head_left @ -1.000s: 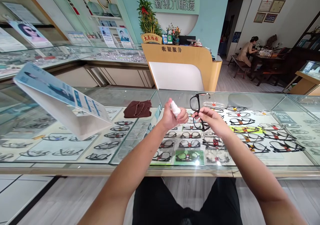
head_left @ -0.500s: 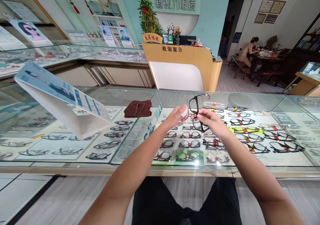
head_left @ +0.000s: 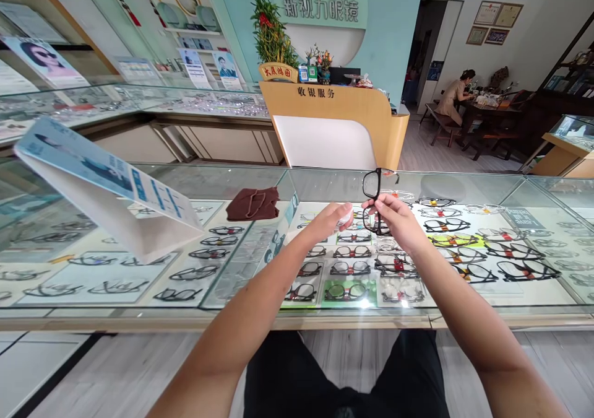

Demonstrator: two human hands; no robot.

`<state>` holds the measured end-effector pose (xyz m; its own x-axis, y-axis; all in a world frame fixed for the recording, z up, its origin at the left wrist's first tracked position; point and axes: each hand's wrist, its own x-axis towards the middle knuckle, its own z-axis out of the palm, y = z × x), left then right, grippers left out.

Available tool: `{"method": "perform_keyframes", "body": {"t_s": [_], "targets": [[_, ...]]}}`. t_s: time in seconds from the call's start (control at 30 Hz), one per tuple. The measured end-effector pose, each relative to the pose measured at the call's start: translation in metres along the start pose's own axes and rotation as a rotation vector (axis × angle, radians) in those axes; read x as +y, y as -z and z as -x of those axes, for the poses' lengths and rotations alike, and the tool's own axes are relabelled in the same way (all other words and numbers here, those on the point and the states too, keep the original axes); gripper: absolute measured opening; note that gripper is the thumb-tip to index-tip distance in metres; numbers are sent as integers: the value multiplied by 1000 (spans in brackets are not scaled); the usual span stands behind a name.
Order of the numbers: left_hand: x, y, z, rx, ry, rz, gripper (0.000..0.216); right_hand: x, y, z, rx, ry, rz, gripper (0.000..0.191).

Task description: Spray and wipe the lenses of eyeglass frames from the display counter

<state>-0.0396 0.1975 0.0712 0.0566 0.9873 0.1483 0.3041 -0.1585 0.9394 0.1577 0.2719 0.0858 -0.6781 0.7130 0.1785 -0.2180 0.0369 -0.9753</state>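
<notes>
My right hand is closed on a pair of black-framed eyeglasses, pinching them near the bridge. The glasses stand on end above the glass counter, one lens over the other. My left hand is wrapped round a small spray bottle with a white top, mostly hidden by the fingers. It points toward the glasses, a short gap away. Under both hands, several rows of eyeglasses lie inside the display case.
A brown cloth pouch lies on the glass counter to the left. Farther left stands a folded card sign. Beyond the counter are a wooden cashier desk and, at the far right, a seated person.
The glasses have turned in my right hand, the lens edges now more upright. My left hand has tilted, and the bottle's white top shows less. The view has shifted slightly.
</notes>
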Motion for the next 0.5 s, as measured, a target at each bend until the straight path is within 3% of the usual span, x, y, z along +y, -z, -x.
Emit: {"method": "perform_keyframes", "body": {"t_s": [0.17,0.27,0.33,0.43,0.5], "targets": [[0,-6,2,-90,12,-85,77,3,-1,0,-32,-12,-4,45],[-4,2,3,-11,23,-25,77,1,0,0,-12,-10,-10,44],[-11,14,1,177,54,16,67,-1,1,-1,12,-11,-28,44],[-27,38,-7,616,155,-38,29,-4,3,-2,38,-16,-76,46],[-40,55,-13,726,211,-81,15,-3,4,-4,51,-15,-96,48]]}}
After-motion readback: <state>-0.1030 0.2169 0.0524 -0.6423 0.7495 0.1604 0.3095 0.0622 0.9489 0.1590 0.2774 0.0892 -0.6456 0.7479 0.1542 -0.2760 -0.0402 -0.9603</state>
